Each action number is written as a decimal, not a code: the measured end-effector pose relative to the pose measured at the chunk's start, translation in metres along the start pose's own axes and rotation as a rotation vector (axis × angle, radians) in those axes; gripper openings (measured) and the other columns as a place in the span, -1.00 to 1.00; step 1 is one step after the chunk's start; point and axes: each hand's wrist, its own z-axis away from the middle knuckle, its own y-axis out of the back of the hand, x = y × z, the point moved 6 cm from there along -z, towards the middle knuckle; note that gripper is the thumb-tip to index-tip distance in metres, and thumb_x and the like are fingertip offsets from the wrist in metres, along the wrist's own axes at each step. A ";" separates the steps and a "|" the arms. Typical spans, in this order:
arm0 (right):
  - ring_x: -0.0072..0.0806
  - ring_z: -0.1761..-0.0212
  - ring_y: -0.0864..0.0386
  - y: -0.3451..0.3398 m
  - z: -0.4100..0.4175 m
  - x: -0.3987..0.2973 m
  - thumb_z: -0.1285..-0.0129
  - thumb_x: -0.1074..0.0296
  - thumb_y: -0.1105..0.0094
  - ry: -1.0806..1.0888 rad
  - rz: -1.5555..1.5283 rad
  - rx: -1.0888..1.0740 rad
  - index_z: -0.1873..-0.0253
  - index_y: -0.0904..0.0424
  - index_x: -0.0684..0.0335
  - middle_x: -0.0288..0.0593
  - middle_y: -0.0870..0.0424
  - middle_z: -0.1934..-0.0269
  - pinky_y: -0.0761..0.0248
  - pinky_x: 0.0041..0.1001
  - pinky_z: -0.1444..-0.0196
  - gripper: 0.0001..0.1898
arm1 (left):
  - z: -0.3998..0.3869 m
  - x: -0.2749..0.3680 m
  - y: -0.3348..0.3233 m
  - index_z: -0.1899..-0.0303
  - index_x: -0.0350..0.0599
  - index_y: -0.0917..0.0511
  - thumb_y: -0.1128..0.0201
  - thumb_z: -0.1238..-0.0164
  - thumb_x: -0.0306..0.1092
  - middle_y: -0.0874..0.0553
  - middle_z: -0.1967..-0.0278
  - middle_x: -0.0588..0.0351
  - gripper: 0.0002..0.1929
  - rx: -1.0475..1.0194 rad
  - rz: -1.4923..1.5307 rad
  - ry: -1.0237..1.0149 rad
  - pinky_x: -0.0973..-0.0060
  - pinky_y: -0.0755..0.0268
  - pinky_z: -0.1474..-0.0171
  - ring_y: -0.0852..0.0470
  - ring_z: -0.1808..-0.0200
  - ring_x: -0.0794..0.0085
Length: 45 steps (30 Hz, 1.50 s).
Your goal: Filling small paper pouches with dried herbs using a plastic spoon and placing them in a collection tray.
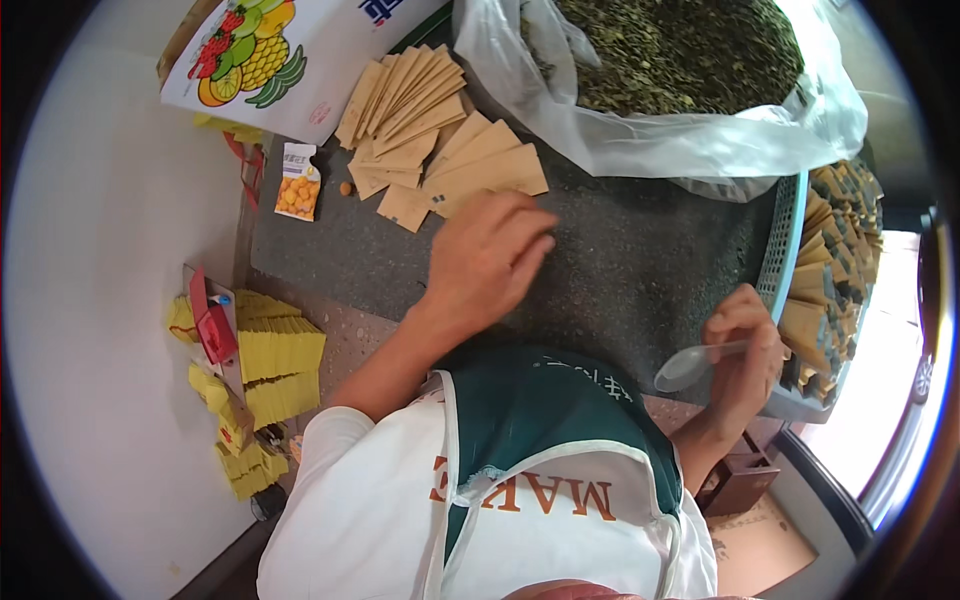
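Observation:
My left hand [487, 259] hovers at the near edge of a fanned-out pile of small brown paper packets [487, 169], its fingers curled and slightly blurred. Whether its fingertips touch a packet is unclear. At the right, my right hand [742, 345] grips a clear plastic spoon [686, 367] by the handle, with the bowl pointing left. Dried, chopped leaves [682, 56] fill a translucent plastic bag [637, 142] beyond both hands. Beside my right hand stands a light-blue plastic basket [780, 247] holding many brown packets [814, 262], stacked on edge.
On the dark tabletop [345, 262] lie a snack packet [298, 184] and a small round brown ball [346, 188]. A white carton with printed fruit [262, 60] stands at the far left. Below the table's left side are yellow paper bundles [281, 349] and a red box [212, 322].

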 end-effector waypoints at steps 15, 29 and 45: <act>-0.54 0.50 -0.36 -0.006 -0.003 0.030 -0.60 0.10 0.13 -0.137 -0.046 0.091 0.18 -0.53 0.39 -0.23 -0.34 0.39 -0.24 -0.57 0.44 -0.57 | -0.013 -0.042 -0.010 0.31 -0.12 -0.64 -0.39 -0.05 -0.36 -0.56 0.30 0.15 -0.83 0.027 -0.486 -0.012 0.32 -0.34 0.13 -0.59 0.19 0.27; -0.54 0.42 -0.40 0.003 -0.012 0.052 -0.59 0.10 0.09 -0.233 -0.071 0.053 0.08 -0.52 0.38 -0.22 -0.44 0.29 -0.25 -0.56 0.36 -0.62 | 0.047 -0.084 0.116 0.20 -0.09 -0.65 -0.39 -0.23 -0.35 -0.68 0.24 0.09 -0.85 0.408 -0.324 0.467 0.33 -0.54 0.21 -0.70 0.32 0.20; -0.59 0.47 -0.36 -0.007 -0.017 0.055 -0.59 0.13 0.09 -0.244 -0.060 0.065 0.07 -0.54 0.37 -0.31 -0.36 0.47 -0.22 -0.59 0.38 -0.63 | 0.049 -0.093 0.137 0.07 -0.24 -0.61 -0.35 -0.36 -0.40 -0.75 0.18 0.01 -0.80 0.501 0.679 0.567 0.52 -0.53 0.21 -0.68 0.33 0.46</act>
